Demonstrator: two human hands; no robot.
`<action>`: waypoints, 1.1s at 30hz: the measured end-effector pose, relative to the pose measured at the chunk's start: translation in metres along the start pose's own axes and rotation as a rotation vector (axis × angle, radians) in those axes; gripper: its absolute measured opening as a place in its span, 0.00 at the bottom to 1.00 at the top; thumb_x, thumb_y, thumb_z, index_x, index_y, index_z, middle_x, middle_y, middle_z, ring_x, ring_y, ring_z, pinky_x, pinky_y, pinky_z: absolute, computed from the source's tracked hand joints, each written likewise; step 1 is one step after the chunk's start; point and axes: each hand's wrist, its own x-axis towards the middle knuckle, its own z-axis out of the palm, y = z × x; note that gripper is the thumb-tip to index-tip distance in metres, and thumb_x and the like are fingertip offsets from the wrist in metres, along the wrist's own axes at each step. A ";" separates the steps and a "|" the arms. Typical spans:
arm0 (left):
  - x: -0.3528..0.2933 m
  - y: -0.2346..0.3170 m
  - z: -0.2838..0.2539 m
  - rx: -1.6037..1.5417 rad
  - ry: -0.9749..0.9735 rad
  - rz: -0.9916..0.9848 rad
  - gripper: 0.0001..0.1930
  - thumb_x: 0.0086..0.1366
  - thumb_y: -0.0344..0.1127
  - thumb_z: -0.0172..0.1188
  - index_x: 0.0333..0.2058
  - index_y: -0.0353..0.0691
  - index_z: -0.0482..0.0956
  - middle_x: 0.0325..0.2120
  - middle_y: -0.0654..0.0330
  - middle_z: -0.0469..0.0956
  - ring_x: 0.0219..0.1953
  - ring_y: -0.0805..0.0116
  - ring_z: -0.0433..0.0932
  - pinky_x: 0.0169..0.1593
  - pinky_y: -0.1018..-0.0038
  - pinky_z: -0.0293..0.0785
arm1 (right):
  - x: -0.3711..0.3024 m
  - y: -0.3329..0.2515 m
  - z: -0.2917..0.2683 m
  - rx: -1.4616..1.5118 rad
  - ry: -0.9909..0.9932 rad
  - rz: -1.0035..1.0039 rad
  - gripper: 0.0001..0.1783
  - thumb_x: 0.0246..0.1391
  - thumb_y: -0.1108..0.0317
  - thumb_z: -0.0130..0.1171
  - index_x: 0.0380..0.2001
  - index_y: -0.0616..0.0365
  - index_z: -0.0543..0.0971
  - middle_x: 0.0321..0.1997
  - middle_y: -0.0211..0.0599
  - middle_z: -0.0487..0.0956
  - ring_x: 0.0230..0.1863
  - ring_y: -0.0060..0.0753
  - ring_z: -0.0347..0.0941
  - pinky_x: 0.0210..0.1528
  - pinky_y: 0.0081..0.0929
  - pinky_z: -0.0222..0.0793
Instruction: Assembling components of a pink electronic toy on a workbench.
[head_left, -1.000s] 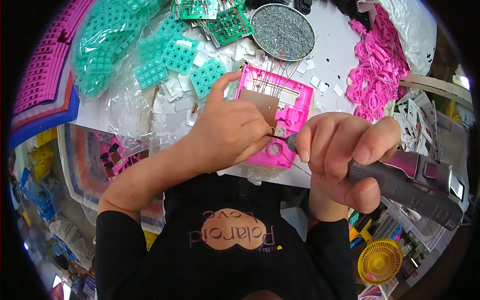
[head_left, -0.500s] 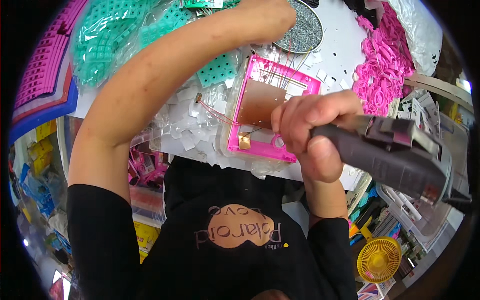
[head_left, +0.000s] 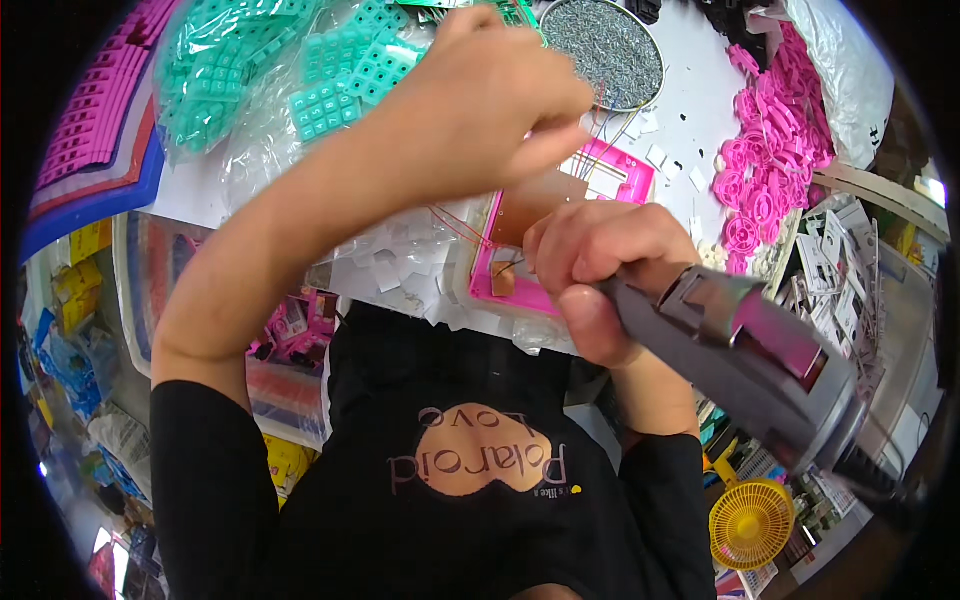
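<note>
My right hand [head_left: 615, 260] is wrapped round a dark grey electric screwdriver [head_left: 740, 365], its thick corded end slanting toward the lower right. The driver's tip is hidden behind the hand. Under it lies a bright pink plastic casing [head_left: 628, 172] with a brown board [head_left: 535, 203], thin coloured wires and a small copper-coloured square [head_left: 503, 279]. My left hand [head_left: 505, 105] hangs over the casing's far left part, fingers curled and closed. Whatever they pinch is too small or hidden. Just beyond it stands a round dish of small grey screws [head_left: 605, 50].
Bagged green keypads [head_left: 240, 75] lie at the far left beside stacked pink sheets [head_left: 105, 90]. Pink plastic parts [head_left: 775, 150] are heaped at the right near a white plastic bag [head_left: 840, 80]. White paper bits [head_left: 385, 270] litter the table. A yellow fan [head_left: 750, 523] is low right.
My left hand has come back from the screw dish toward me, over the pink casing. The screwdriver's rear end has swung lower in my right hand. The view has shifted slightly.
</note>
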 end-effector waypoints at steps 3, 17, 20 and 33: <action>-0.039 0.017 -0.007 -0.092 0.000 -0.064 0.05 0.60 0.36 0.66 0.34 0.47 0.80 0.35 0.65 0.80 0.44 0.62 0.76 0.58 0.57 0.58 | 0.000 -0.001 0.006 0.065 0.076 0.016 0.17 0.60 0.63 0.65 0.40 0.56 0.67 0.18 0.29 0.69 0.19 0.27 0.64 0.26 0.33 0.65; -0.083 0.047 0.037 -0.158 0.078 -0.089 0.09 0.48 0.31 0.71 0.27 0.47 0.79 0.36 0.72 0.80 0.49 0.66 0.75 0.57 0.53 0.56 | -0.004 0.000 0.007 0.162 0.189 0.019 0.18 0.62 0.57 0.61 0.44 0.52 0.66 0.17 0.25 0.66 0.17 0.24 0.62 0.24 0.29 0.62; -0.085 0.048 0.043 -0.155 0.107 -0.089 0.09 0.48 0.32 0.72 0.27 0.46 0.79 0.36 0.71 0.80 0.49 0.65 0.74 0.57 0.52 0.56 | -0.005 0.000 0.007 0.172 0.195 0.029 0.17 0.62 0.57 0.61 0.44 0.52 0.66 0.17 0.25 0.66 0.18 0.24 0.62 0.25 0.29 0.61; -0.081 0.045 0.061 -0.195 0.140 -0.047 0.10 0.48 0.31 0.69 0.27 0.47 0.76 0.30 0.70 0.75 0.47 0.69 0.74 0.61 0.52 0.55 | -0.010 0.001 0.007 0.190 0.220 0.026 0.15 0.62 0.59 0.58 0.44 0.53 0.67 0.18 0.26 0.67 0.20 0.24 0.62 0.31 0.31 0.64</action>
